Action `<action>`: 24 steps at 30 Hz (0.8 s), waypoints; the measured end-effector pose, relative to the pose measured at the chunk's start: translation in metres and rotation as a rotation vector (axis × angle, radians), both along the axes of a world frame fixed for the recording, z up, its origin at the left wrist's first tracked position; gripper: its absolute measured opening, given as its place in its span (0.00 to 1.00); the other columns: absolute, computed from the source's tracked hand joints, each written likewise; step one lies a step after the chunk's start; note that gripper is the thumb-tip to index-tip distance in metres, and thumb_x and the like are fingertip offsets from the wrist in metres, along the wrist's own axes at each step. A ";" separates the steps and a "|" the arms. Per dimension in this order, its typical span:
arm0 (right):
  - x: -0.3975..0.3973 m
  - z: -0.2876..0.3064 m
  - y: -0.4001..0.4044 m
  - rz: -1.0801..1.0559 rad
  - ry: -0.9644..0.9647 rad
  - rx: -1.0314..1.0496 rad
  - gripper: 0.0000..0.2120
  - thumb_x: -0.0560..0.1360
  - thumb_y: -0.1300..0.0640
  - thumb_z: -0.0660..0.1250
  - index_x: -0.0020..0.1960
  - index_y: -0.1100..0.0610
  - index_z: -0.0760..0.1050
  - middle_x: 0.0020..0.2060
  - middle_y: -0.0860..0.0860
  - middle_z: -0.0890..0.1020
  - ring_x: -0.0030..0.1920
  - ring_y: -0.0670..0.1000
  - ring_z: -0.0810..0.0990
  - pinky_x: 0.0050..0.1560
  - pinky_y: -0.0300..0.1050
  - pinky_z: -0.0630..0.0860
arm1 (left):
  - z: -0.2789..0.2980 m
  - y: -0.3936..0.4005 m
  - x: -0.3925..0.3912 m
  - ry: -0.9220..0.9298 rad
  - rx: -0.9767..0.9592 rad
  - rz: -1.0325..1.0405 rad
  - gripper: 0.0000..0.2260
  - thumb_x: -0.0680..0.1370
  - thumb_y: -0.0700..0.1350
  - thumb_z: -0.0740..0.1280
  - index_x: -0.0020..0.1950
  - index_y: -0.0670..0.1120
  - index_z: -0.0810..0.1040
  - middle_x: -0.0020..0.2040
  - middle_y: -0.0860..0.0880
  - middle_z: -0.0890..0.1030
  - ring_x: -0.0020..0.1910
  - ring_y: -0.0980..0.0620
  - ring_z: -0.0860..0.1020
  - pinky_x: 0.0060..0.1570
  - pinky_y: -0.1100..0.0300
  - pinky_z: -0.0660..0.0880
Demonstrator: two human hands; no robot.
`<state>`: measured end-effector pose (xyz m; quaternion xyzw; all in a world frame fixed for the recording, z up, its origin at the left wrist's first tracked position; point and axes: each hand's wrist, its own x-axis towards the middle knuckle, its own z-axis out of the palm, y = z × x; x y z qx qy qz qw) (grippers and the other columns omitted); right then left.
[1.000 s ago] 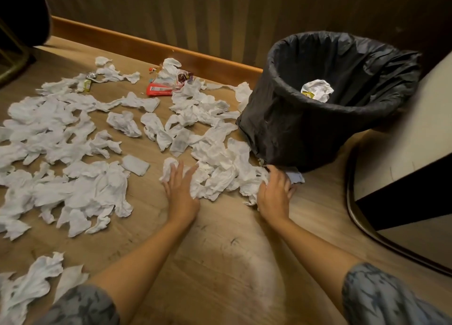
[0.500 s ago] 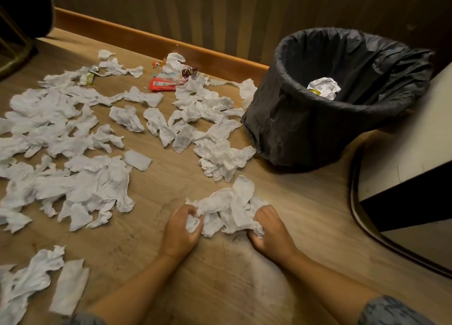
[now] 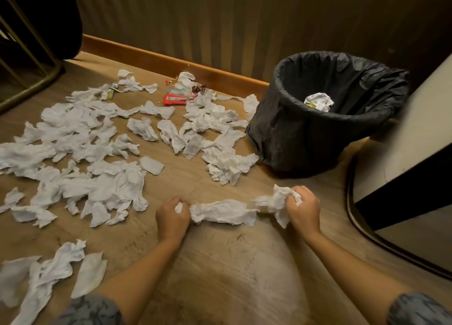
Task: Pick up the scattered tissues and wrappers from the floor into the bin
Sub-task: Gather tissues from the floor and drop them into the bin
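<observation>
Head view: a gathered bundle of tissues [image 3: 223,212] stretches between both hands just above or on the floor [image 3: 220,263], near the front of the bin [image 3: 318,134]. Left hand [image 3: 172,217] is fisted around one end, a scrap of white showing between its fingers; right hand [image 3: 303,208] is curled tight on the other, bulkier end. The middle span appears held only by its own crumpling, so a lift with the hands apart may let loose sheets slip out and drop short of the bin. The bin's black liner [image 3: 381,85] hangs slack over the rim, and a careless toss could catch it. One crumpled tissue [image 3: 319,101] already lies inside. Many tissues [image 3: 80,139] and a red wrapper [image 3: 174,99] by the baseboard [image 3: 171,62] remain scattered.
</observation>
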<state>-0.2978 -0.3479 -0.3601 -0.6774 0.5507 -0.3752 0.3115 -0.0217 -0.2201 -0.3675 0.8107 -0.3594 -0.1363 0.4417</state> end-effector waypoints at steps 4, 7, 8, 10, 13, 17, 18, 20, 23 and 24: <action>-0.006 0.012 -0.004 0.068 0.104 -0.137 0.15 0.70 0.43 0.64 0.34 0.54 0.71 0.33 0.49 0.71 0.32 0.44 0.70 0.31 0.35 0.63 | 0.022 -0.020 -0.020 -0.056 -0.122 -0.077 0.04 0.70 0.46 0.66 0.40 0.47 0.78 0.38 0.50 0.78 0.38 0.53 0.76 0.38 0.58 0.73; -0.002 0.003 -0.001 0.155 0.356 -0.136 0.22 0.73 0.36 0.65 0.34 0.54 0.74 0.35 0.48 0.73 0.34 0.46 0.71 0.32 0.39 0.68 | 0.010 -0.026 -0.035 -0.072 0.004 -0.305 0.11 0.71 0.53 0.72 0.50 0.51 0.81 0.54 0.50 0.77 0.55 0.54 0.74 0.53 0.61 0.72; 0.001 -0.003 0.001 0.193 0.440 -0.126 0.23 0.74 0.36 0.62 0.35 0.55 0.77 0.37 0.49 0.76 0.37 0.47 0.73 0.35 0.42 0.71 | 0.002 -0.026 -0.041 -0.069 0.068 -0.395 0.15 0.71 0.55 0.73 0.55 0.52 0.81 0.62 0.49 0.74 0.63 0.52 0.70 0.61 0.59 0.69; 0.005 -0.017 0.008 0.304 0.586 -0.123 0.22 0.76 0.40 0.57 0.46 0.56 0.82 0.52 0.52 0.81 0.52 0.50 0.77 0.52 0.46 0.74 | -0.015 -0.025 -0.052 -0.149 0.218 -0.526 0.21 0.70 0.60 0.72 0.61 0.55 0.79 0.75 0.52 0.61 0.75 0.49 0.56 0.71 0.50 0.56; 0.005 -0.038 0.030 0.471 0.737 -0.104 0.20 0.76 0.44 0.56 0.62 0.52 0.75 0.72 0.51 0.69 0.73 0.51 0.64 0.71 0.54 0.57 | -0.035 -0.019 -0.064 -0.246 0.434 -0.533 0.22 0.67 0.67 0.69 0.56 0.58 0.79 0.71 0.62 0.58 0.77 0.51 0.43 0.69 0.39 0.35; -0.015 -0.061 0.064 0.485 0.762 -0.126 0.26 0.77 0.34 0.54 0.70 0.45 0.67 0.76 0.52 0.60 0.76 0.55 0.56 0.75 0.61 0.46 | -0.046 -0.005 -0.063 -0.111 0.225 -0.414 0.11 0.69 0.54 0.74 0.40 0.50 0.77 0.51 0.58 0.72 0.68 0.47 0.66 0.67 0.42 0.62; -0.020 -0.062 0.068 0.510 0.716 -0.134 0.24 0.78 0.35 0.55 0.68 0.45 0.68 0.74 0.53 0.64 0.75 0.56 0.59 0.75 0.61 0.50 | -0.046 -0.001 -0.061 -0.106 0.177 -0.394 0.10 0.69 0.49 0.75 0.39 0.49 0.75 0.46 0.55 0.73 0.59 0.47 0.71 0.57 0.48 0.70; -0.029 -0.058 0.070 0.587 0.566 -0.164 0.15 0.80 0.42 0.59 0.61 0.49 0.72 0.68 0.53 0.70 0.70 0.55 0.66 0.70 0.56 0.66 | -0.040 0.004 -0.056 -0.091 0.148 -0.351 0.10 0.69 0.42 0.74 0.41 0.49 0.72 0.42 0.52 0.74 0.47 0.50 0.72 0.42 0.57 0.70; -0.032 -0.046 0.062 0.636 0.439 -0.203 0.07 0.79 0.53 0.63 0.55 0.53 0.73 0.62 0.50 0.71 0.66 0.51 0.68 0.63 0.42 0.69 | -0.027 0.002 -0.047 -0.041 0.154 -0.275 0.12 0.69 0.40 0.73 0.48 0.49 0.74 0.45 0.49 0.74 0.44 0.52 0.72 0.36 0.66 0.65; -0.030 -0.042 0.058 0.621 0.420 -0.186 0.07 0.77 0.56 0.65 0.55 0.53 0.73 0.61 0.49 0.71 0.65 0.51 0.69 0.62 0.39 0.68 | -0.022 0.000 -0.045 -0.020 0.161 -0.251 0.14 0.69 0.40 0.74 0.52 0.49 0.76 0.48 0.48 0.74 0.46 0.52 0.72 0.39 0.66 0.66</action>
